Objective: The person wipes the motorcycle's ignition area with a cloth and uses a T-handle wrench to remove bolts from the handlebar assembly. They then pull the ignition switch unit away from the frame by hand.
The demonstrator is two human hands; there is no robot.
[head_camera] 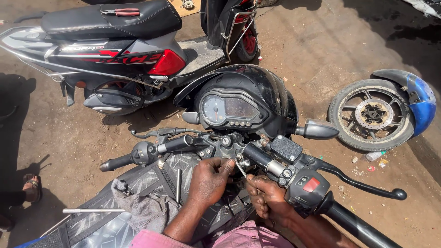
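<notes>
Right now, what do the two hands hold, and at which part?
The right hand holds a thin metal tool by its lower end. The left hand steadies its tip at the handlebar clamp.

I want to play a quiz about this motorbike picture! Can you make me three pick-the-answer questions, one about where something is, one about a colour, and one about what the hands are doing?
1. Where does the loose wheel lie?
A. On the dirt ground to the right of the motorbike
B. On the scooter seat
C. On the fuel tank

2. What colour is the mudguard on that wheel?
A. Yellow
B. Blue
C. Green

3. What are the two hands doing?
A. Resting on the ground
B. Holding the rag
C. Working at the middle of the handlebar with a thin metal tool

Answers:
1 A, it lies flat on the dirt at the right.
2 B, the curved cover is bright blue.
3 C, the left hand and right hand meet at the tool under the handlebar.
</notes>
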